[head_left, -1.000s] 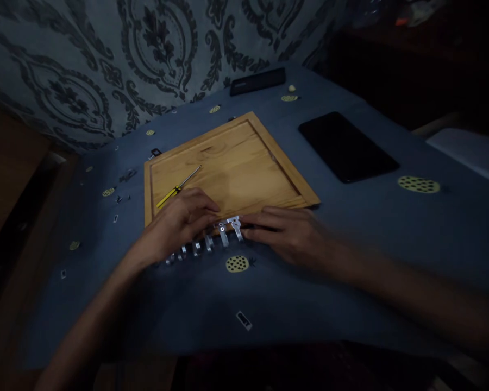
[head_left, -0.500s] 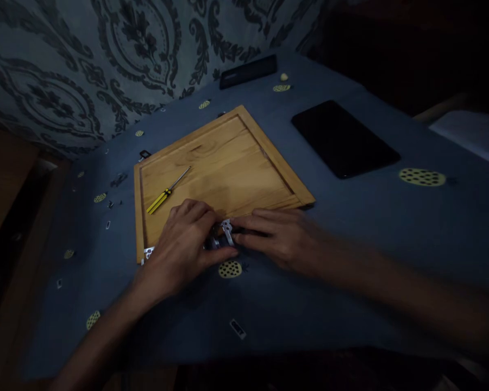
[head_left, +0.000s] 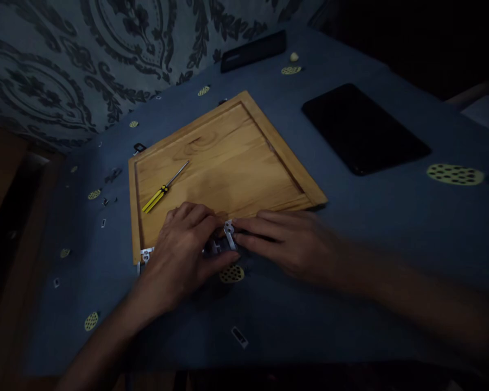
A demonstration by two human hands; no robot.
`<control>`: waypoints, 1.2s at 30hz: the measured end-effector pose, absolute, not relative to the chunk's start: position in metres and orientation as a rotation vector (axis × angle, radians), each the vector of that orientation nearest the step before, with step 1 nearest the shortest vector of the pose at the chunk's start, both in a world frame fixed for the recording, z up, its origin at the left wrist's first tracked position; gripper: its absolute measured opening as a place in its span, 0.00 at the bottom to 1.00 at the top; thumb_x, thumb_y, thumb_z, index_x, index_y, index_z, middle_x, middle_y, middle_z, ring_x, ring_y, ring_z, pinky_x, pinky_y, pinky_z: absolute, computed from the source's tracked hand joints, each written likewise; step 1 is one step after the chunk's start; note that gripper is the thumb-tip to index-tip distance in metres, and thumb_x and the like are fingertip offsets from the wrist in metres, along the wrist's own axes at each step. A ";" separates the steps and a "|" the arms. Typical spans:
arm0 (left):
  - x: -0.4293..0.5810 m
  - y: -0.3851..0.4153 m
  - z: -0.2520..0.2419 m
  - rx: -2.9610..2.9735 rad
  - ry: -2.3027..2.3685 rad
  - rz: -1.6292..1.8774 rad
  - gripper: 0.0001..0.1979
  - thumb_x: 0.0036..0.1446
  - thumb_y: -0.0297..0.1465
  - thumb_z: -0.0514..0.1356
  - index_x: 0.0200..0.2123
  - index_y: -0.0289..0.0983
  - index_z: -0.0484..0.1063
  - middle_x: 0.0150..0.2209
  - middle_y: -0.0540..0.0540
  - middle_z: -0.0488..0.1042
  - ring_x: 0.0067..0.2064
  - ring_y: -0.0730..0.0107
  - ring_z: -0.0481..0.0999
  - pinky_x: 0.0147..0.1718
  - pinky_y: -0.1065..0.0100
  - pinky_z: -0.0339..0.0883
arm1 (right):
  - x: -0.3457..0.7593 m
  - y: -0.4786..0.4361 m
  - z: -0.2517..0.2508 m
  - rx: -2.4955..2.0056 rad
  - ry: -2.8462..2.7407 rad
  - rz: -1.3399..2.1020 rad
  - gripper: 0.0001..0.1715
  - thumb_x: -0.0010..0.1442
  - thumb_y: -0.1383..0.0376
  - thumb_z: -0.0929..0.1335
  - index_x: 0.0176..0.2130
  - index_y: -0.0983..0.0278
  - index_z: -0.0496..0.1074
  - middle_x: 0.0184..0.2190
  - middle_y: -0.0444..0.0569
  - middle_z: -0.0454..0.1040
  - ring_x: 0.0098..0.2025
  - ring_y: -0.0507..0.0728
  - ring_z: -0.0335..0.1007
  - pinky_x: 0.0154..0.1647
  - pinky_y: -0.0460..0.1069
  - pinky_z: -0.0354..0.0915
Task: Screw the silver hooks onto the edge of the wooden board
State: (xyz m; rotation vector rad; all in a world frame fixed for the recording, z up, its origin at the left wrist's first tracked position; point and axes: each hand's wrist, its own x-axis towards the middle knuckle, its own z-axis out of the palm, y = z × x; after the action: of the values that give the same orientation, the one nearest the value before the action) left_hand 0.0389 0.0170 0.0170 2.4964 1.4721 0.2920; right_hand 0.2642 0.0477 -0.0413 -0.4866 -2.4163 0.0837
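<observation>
My left hand (head_left: 183, 244) is curled over the near edge of the framed wooden panel (head_left: 264, 209), its thumb and fingers closed round a silver metal hinge (head_left: 229, 231) with screw holes. From the right, the fingertips of my right hand (head_left: 287, 239) press on the same hinge's end; its thumb is hidden. Part of the hinge disappears under my left fingers. A second silver metal piece (head_left: 145, 255) with holes sits at the panel's lower left corner, beside my left wrist. On the panel lies a screwdriver (head_left: 163, 190) with a yellow and black handle, its shaft pointing up and right.
A dark tablet-like slab (head_left: 362, 130) lies right of the panel on the blue tablecloth (head_left: 309, 326). Farther back are a black phone-shaped case (head_left: 252, 51) and a small pale lump (head_left: 294, 56). Small dark parts (head_left: 110, 201) lie to the left. A patterned wall covering (head_left: 138, 43) borders the table.
The view has shifted slightly, so the panel and tablet appear a little higher and larger. Both hands stay at the hinge with almost the same grip.
</observation>
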 end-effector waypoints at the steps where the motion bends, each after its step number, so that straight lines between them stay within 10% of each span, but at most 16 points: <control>1: 0.039 0.017 0.018 2.501 1.473 0.288 0.15 0.57 0.42 0.71 0.43 0.41 0.75 0.46 0.44 0.78 0.48 0.54 0.74 0.45 0.52 0.68 | 0.264 0.048 -0.042 -0.490 -2.416 0.072 0.19 0.71 0.74 0.59 0.46 0.68 0.78 0.45 0.52 0.83 0.38 0.57 0.76 0.29 0.49 0.70; 19: -0.020 0.031 0.067 2.157 1.747 0.621 0.12 0.68 0.39 0.60 0.45 0.39 0.78 0.43 0.46 0.80 0.45 0.64 0.78 0.44 0.65 0.67 | 0.264 0.050 -0.052 -0.477 -2.416 0.038 0.22 0.67 0.78 0.58 0.48 0.66 0.76 0.48 0.53 0.82 0.41 0.58 0.78 0.34 0.51 0.74; 36: -0.014 0.045 0.027 2.364 1.768 0.058 0.09 0.68 0.26 0.56 0.41 0.36 0.77 0.40 0.44 0.77 0.44 0.59 0.76 0.40 0.63 0.64 | 0.268 0.048 -0.067 -0.526 -2.414 0.041 0.27 0.64 0.80 0.60 0.56 0.62 0.75 0.52 0.52 0.81 0.48 0.60 0.79 0.41 0.55 0.77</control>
State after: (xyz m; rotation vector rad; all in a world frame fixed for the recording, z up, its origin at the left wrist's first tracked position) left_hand -0.0143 0.0447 0.0269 2.3642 1.7680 0.0577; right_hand 0.2675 0.0479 -0.0672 -0.5258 -2.4137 0.0409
